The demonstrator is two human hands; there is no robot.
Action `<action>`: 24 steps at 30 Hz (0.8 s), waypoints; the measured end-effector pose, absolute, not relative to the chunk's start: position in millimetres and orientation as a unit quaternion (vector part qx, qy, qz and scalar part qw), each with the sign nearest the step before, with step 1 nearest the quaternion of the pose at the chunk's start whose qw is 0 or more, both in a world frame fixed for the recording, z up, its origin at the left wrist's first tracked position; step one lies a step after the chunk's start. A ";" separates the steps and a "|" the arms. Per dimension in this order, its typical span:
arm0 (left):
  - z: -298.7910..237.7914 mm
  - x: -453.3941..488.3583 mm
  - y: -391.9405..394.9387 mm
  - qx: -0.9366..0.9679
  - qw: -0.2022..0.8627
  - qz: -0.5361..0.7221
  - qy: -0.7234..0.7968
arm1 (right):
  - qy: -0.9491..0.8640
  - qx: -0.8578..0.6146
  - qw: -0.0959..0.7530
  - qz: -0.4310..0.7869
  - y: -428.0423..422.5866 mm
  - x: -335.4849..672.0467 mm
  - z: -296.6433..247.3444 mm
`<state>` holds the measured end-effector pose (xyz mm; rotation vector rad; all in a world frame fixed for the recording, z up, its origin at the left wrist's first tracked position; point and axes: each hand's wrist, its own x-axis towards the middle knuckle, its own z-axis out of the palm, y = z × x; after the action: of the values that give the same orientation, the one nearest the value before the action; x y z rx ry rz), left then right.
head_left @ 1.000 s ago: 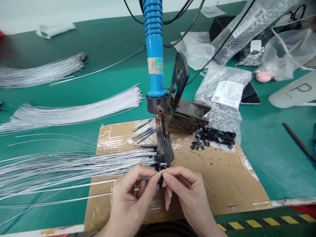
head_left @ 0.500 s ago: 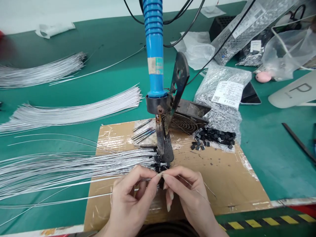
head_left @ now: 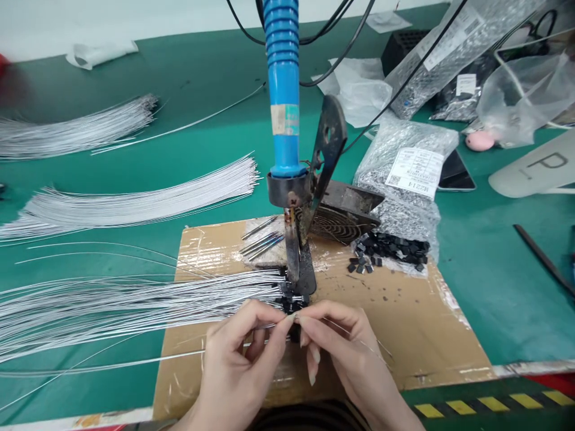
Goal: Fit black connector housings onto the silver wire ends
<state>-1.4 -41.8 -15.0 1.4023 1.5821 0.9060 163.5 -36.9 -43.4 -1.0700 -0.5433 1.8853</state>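
My left hand (head_left: 245,365) is closed in a pinch, with a thin white wire (head_left: 179,357) running into it from the left. Fingertip to fingertip with it, my right hand (head_left: 353,356) pinches too, and a thin silvery wire (head_left: 384,347) trails out past its fingers. What lies between the fingertips is tiny and mostly covered. Just beyond them, a row of white wires (head_left: 215,293) ends in small black pieces (head_left: 286,290). Above these hangs a blue-handled soldering iron (head_left: 284,90), its tip (head_left: 291,251) pointing down beside a dark metal bracket (head_left: 327,140).
Under the hands lies a cardboard sheet (head_left: 404,329). Metal rods (head_left: 265,244) rest on a pad behind. A black fan (head_left: 345,209), loose black parts (head_left: 390,250) and a labelled bubble-wrap bag (head_left: 404,167) stand to the right. Two wire bundles (head_left: 148,203) (head_left: 81,129) lie to the left.
Both hands stay pinched together at nearly the same spot; the right fingers have shifted slightly right. A white wire beside my left hand no longer shows where it was.
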 end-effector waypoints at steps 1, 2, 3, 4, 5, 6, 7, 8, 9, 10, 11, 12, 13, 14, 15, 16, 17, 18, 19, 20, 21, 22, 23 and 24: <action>-15.6 -0.8 -42.1 0.558 0.401 0.361 0.631 | -0.214 -0.426 0.445 0.758 -37.8 162.0 -44.9; -16.3 -0.1 -42.6 0.560 0.392 0.361 0.635 | -0.211 -0.421 0.453 0.757 -38.7 160.3 -46.7; -17.1 0.7 -43.2 0.559 0.384 0.362 0.640 | -0.206 -0.417 0.462 0.756 -39.6 158.5 -48.4; -18.1 1.5 -43.9 0.556 0.379 0.363 0.644 | -0.200 -0.413 0.471 0.754 -40.6 156.5 -49.9; -19.3 2.3 -44.6 0.551 0.379 0.366 0.647 | -0.191 -0.411 0.480 0.752 -41.5 154.4 -51.2; -20.4 3.0 -45.4 0.544 0.382 0.371 0.649 | -0.182 -0.410 0.488 0.749 -42.5 152.3 -52.1; -21.5 3.6 -46.1 0.537 0.385 0.376 0.650 | -0.173 -0.411 0.495 0.746 -43.5 150.2 -52.7; -22.5 4.1 -46.7 0.531 0.387 0.380 0.650 | -0.164 -0.413 0.501 0.743 -44.3 148.1 -53.0; -23.3 4.5 -47.2 0.527 0.389 0.385 0.651 | -0.157 -0.413 0.507 0.740 -45.1 146.1 -53.2; -23.7 4.8 -47.5 0.522 0.390 0.389 0.651 | -0.150 -0.412 0.512 0.739 -45.8 144.1 -53.3; -23.9 5.0 -47.7 0.518 0.390 0.391 0.653 | -0.146 -0.410 0.517 0.737 -46.4 142.3 -53.5; -23.7 5.2 -47.7 0.513 0.393 0.393 0.654 | -0.143 -0.409 0.520 0.736 -47.0 140.7 -53.7; -23.2 5.4 -47.4 0.509 0.398 0.395 0.654 | -0.144 -0.410 0.522 0.735 -47.5 139.5 -53.9; -22.5 5.6 -47.0 0.504 0.404 0.395 0.653 | -0.148 -0.410 0.521 0.733 -48.1 138.9 -53.9; -21.7 5.7 -46.4 0.501 0.412 0.395 0.651 | -0.158 -0.411 0.519 0.733 -48.6 139.4 -53.7; -20.9 5.7 -45.6 0.498 0.420 0.393 0.649 | -0.174 -0.415 0.514 0.730 -48.9 141.4 -53.2; -20.3 5.7 -44.7 0.496 0.426 0.391 0.648 | -0.196 -0.423 0.509 0.723 -48.9 145.3 -52.5; -19.8 5.6 -43.8 0.494 0.429 0.388 0.649 | -0.226 -0.439 0.506 0.708 -48.5 151.4 -51.6; -19.5 5.5 -42.8 0.490 0.429 0.387 0.653 | -0.262 -0.465 0.503 0.680 -47.4 160.0 -51.0; -19.3 5.4 -42.0 0.484 0.429 0.386 0.658 | -0.302 -0.502 0.509 0.631 -45.6 170.8 -50.8; -19.3 5.2 -41.3 0.477 0.430 0.387 0.662 | -0.345 -0.552 0.513 0.560 -42.9 183.4 -51.3; -19.2 5.1 -40.7 0.468 0.435 0.389 0.664 | -0.389 -0.606 0.507 0.473 -39.5 197.0 -52.5; -18.9 4.9 -40.2 0.461 0.441 0.391 0.664 | -0.427 -0.658 0.492 0.378 -35.4 210.8 -54.4; -18.5 4.8 -39.9 0.458 0.447 0.391 0.661 | -0.460 -0.694 0.474 0.286 -30.8 223.7 -56.8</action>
<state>4.8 -39.9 -18.5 1.1349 1.6367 0.9692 223.7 -30.8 -56.8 -1.6990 -1.1254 0.7007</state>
